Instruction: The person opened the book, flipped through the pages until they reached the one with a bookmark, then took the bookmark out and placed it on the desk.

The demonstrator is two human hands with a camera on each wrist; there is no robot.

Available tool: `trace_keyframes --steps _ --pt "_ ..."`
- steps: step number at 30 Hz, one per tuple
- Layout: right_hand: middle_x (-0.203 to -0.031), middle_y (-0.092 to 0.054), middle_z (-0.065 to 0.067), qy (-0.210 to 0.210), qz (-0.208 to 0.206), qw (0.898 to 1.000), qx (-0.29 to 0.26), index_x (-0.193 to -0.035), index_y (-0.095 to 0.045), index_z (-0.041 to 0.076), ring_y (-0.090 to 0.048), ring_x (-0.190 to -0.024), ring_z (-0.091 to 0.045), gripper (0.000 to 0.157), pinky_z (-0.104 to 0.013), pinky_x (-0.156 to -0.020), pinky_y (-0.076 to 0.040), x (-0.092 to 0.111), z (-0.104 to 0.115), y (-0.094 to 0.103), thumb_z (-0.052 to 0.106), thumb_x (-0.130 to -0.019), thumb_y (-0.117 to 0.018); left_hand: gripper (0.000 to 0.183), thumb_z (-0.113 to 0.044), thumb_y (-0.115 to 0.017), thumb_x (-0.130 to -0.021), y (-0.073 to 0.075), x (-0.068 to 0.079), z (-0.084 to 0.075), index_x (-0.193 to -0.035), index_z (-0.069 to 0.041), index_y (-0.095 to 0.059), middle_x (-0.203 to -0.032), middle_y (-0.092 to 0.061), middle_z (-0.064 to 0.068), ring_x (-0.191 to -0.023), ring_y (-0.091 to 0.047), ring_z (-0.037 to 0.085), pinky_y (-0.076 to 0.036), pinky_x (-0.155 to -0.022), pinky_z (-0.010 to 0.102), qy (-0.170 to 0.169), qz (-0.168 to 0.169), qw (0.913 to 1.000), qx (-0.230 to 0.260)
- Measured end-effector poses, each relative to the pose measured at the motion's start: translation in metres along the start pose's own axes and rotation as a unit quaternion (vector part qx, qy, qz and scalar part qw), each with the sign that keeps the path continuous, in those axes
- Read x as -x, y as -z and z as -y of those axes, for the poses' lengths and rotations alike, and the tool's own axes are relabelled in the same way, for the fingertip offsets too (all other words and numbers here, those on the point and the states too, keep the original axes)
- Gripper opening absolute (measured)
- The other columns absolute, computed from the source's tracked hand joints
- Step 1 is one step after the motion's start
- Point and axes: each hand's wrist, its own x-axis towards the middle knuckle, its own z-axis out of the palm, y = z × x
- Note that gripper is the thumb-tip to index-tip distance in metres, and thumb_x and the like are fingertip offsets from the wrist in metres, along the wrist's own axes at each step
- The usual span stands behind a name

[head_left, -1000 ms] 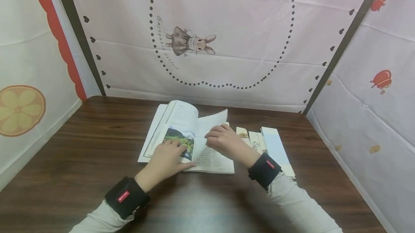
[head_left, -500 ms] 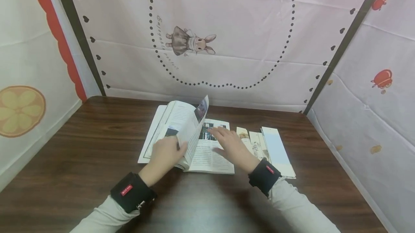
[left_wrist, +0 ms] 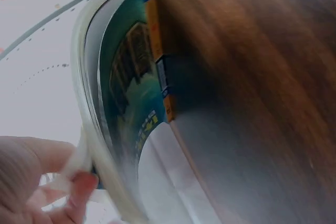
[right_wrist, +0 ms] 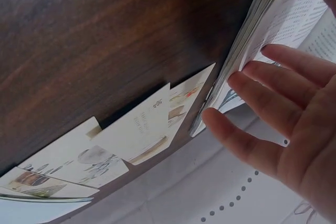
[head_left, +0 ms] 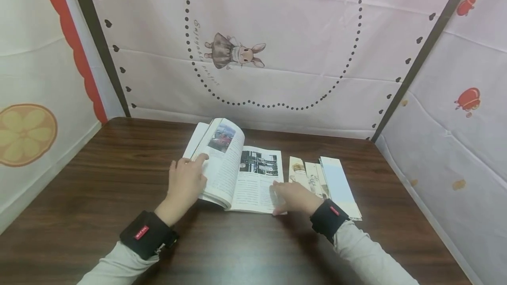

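Note:
An open book [head_left: 253,192] lies on the table, its left-hand pages bowed upward and showing a colour photo. My left hand [head_left: 183,186] is at the outer edge of those raised pages. In the left wrist view, the thumb and fingers of the left hand [left_wrist: 39,182] pinch the page edge, and the green-and-orange cover [left_wrist: 131,72] shows beneath. On the other side, my right hand [head_left: 297,198] rests at the lower corner of the right page. The right wrist view has the right hand [right_wrist: 294,108] with its fingers fairly straight along the book's edge.
Right of the book lie several paper cards: a cream illustrated card [head_left: 299,169], another one [head_left: 314,179] beside it, and a long pale-blue card [head_left: 338,181]. The brown wooden table [head_left: 222,249] is enclosed by printed cloth walls [head_left: 285,20].
A leaf that the right hand lifted has been turned over to the left, uncovering a page with a dark photo. The left hand moved to the left edge; the right hand lowered to the right page.

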Motion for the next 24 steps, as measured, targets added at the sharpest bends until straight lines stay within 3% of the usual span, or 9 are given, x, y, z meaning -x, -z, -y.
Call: trace_keyframes --steps 1,3,6,8,10,15,18,21,24 --pt "-0.137 -0.053 -0.016 0.0 0.001 1.0 -0.005 -0.129 -0.055 0.004 -0.052 -0.125 -0.031 0.068 -0.043 -0.104 -0.041 0.0 0.0 0.001 0.034 -0.073 -0.08 0.043 -0.004 -0.067 -0.076 -0.002 0.0 0.0 -0.118 -0.012 -0.06 -0.1 -0.064 0.023 -0.115 -0.05 0.047 -0.031 -0.098 0.069 -0.023 0.002 0.9994 -0.024" --pt "-0.138 -0.052 -0.016 -0.002 0.006 1.0 -0.013 -0.13 -0.054 0.004 -0.051 -0.126 -0.031 0.069 -0.043 -0.105 -0.041 0.001 0.001 0.002 0.033 -0.074 -0.079 0.047 -0.007 -0.069 -0.078 -0.005 0.001 0.001 -0.123 -0.017 -0.06 -0.127 -0.055 0.022 -0.131 -0.035 0.048 -0.016 -0.103 0.074 -0.091 0.02 0.9937 -0.063" --pt "-0.139 -0.05 -0.017 0.003 0.017 1.0 -0.021 -0.132 -0.052 0.003 -0.049 -0.128 -0.032 0.068 -0.044 -0.106 -0.04 0.002 0.001 0.005 0.032 -0.076 -0.078 0.051 -0.001 -0.068 -0.079 -0.007 0.002 0.002 -0.126 -0.02 -0.061 -0.141 -0.046 0.019 -0.136 -0.029 0.046 -0.021 -0.106 0.069 -0.219 0.074 0.9708 -0.065" --pt "-0.138 -0.052 -0.016 0.008 0.023 1.0 -0.019 -0.132 -0.053 0.004 -0.052 -0.125 -0.03 0.065 -0.043 -0.104 -0.042 0.003 0.0 0.006 0.032 -0.078 -0.076 0.055 0.007 -0.064 -0.077 -0.007 0.003 0.002 -0.126 -0.017 -0.061 -0.142 -0.046 0.019 -0.134 -0.036 0.044 -0.031 -0.104 0.063 -0.265 0.126 0.9551 -0.042" --pt "-0.128 -0.06 -0.014 0.013 0.029 0.999 -0.017 -0.128 -0.056 0.006 -0.06 -0.113 -0.027 0.055 -0.041 -0.098 -0.047 0.004 0.0 0.008 0.03 -0.081 -0.073 0.052 0.012 -0.06 -0.077 -0.006 0.004 0.0 -0.123 -0.013 -0.063 -0.137 -0.052 0.019 -0.129 -0.044 0.042 -0.038 -0.102 0.057 -0.267 0.161 0.9499 -0.017" --pt "-0.096 -0.072 -0.002 0.045 0.028 0.998 0.019 -0.107 -0.069 0.012 -0.061 -0.08 -0.013 0.021 -0.032 -0.081 -0.052 0.007 0.002 0.014 0.015 -0.088 -0.064 0.04 0.009 -0.058 -0.082 -0.005 0.005 -0.004 -0.114 -0.013 -0.069 -0.129 -0.059 0.016 -0.121 -0.053 0.038 -0.046 -0.096 0.049 -0.222 0.153 0.963 -0.004" --pt "-0.087 -0.072 0.002 0.079 0.004 0.995 0.066 -0.097 -0.072 0.014 -0.058 -0.069 -0.009 0.017 -0.026 -0.07 -0.05 0.007 0.003 0.016 0.007 -0.087 -0.062 0.036 0.007 -0.06 -0.083 -0.006 0.005 -0.002 -0.112 -0.012 -0.07 -0.127 -0.061 0.016 -0.119 -0.055 0.037 -0.048 -0.094 0.048 -0.213 0.143 0.9666 0.004" --pt "-0.077 -0.07 0.004 0.105 -0.025 0.987 0.116 -0.093 -0.073 0.015 -0.049 -0.057 -0.008 0.016 -0.02 -0.057 -0.041 0.005 0.005 0.017 0.004 -0.084 -0.064 0.033 0.004 -0.061 -0.083 -0.007 0.005 -0.001 -0.111 -0.011 -0.07 -0.126 -0.061 0.017 -0.119 -0.056 0.038 -0.048 -0.094 0.048 -0.21 0.137 0.968 0.014" --pt "-0.069 -0.067 0.007 0.122 -0.061 0.976 0.168 -0.087 -0.072 0.016 -0.044 -0.053 -0.005 0.014 -0.02 -0.054 -0.037 0.003 0.007 0.019 0.005 -0.08 -0.07 0.031 0.002 -0.063 -0.083 -0.009 0.004 -0.002 -0.11 -0.01 -0.07 -0.126 -0.061 0.018 -0.118 -0.056 0.039 -0.048 -0.094 0.048 -0.213 0.13 0.9681 0.021"
